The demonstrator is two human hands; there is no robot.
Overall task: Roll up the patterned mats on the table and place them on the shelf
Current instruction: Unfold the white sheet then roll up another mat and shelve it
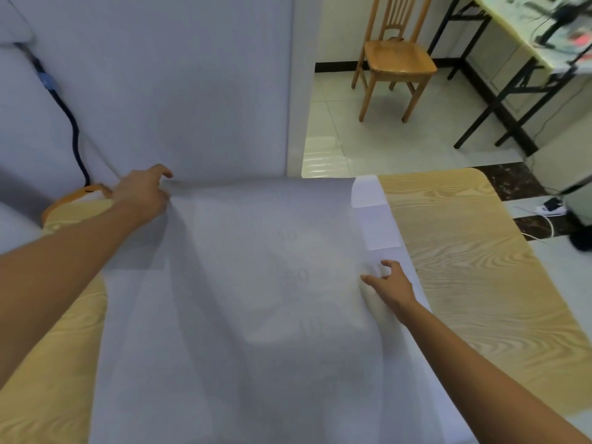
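A large pale lavender mat (pixel 250 299) covers the middle of the wooden table (pixel 474 267), with faint numbers showing through it. Its far edge is lifted off the table. My left hand (pixel 144 193) pinches that far edge at its left corner. My right hand (pixel 390 283) is at the mat's right edge, thumb on top and fingers curled, and the sheet bulges up beside it. A second pale sheet (pixel 371 213) shows underneath along the right side. No shelf is in view.
A grey panel (pixel 166 84) stands right behind the table, with a black cable (pixel 73 129) hanging down it. An orange-rimmed object (pixel 73 200) sits at the table's far left. A wooden chair (pixel 394 59) and a black-legged desk (pixel 525 52) stand on the tiled floor beyond.
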